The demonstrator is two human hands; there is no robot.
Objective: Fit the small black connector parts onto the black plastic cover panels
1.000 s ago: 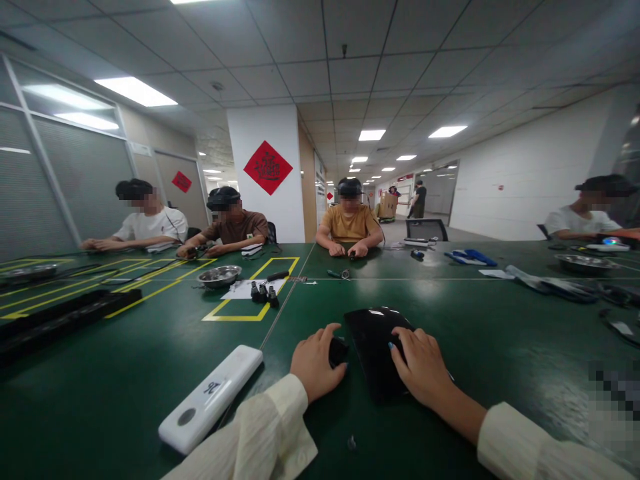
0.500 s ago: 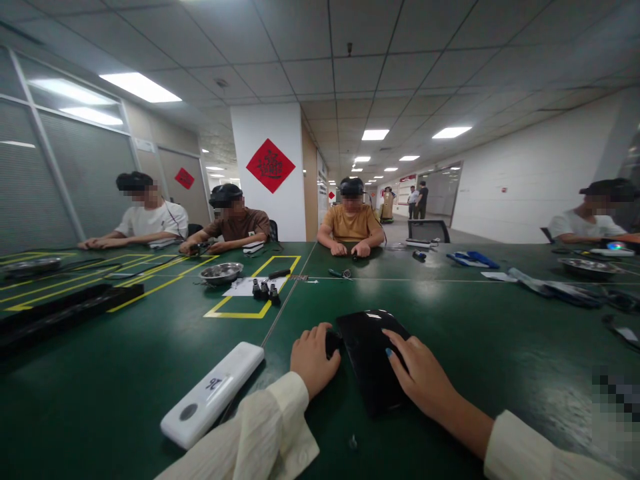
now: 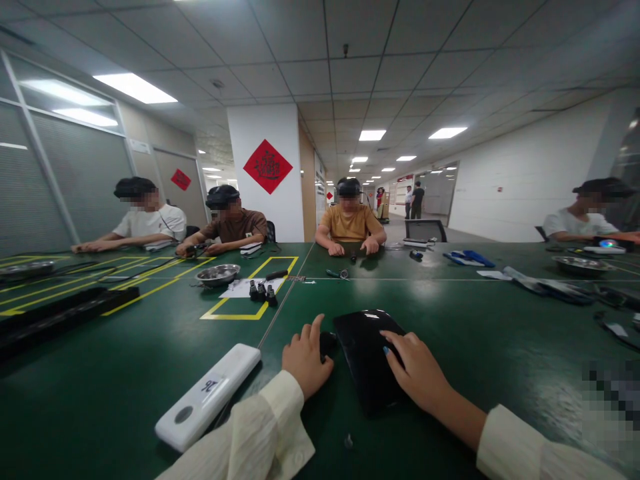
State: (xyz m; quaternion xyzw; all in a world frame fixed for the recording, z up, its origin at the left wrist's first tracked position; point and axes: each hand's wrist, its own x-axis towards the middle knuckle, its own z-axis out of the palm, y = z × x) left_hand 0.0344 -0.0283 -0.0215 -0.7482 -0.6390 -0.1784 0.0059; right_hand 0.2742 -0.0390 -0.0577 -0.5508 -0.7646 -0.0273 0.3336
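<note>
A glossy black curved panel lies on the green table in front of me. My right hand rests on its right side, thumb and forefinger stretched out over the top; the other fingers are mostly hidden. To the left of the panel, my left hand has its forefinger lifted and its thumb apart. Beside that hand, against the panel's edge, sits a small black object, partly covered, its kind unclear. A tiny clear piece lies nearer to me.
A white device marked 26 lies left of my left arm. Farther off are several black fittings on white paper, a metal bowl, a long black tray and a blue-handled tool. People sit around the table.
My left hand has loosened from around the small black object, and its forefinger has lifted. The right hand stays on the panel. The view has shifted slightly.
</note>
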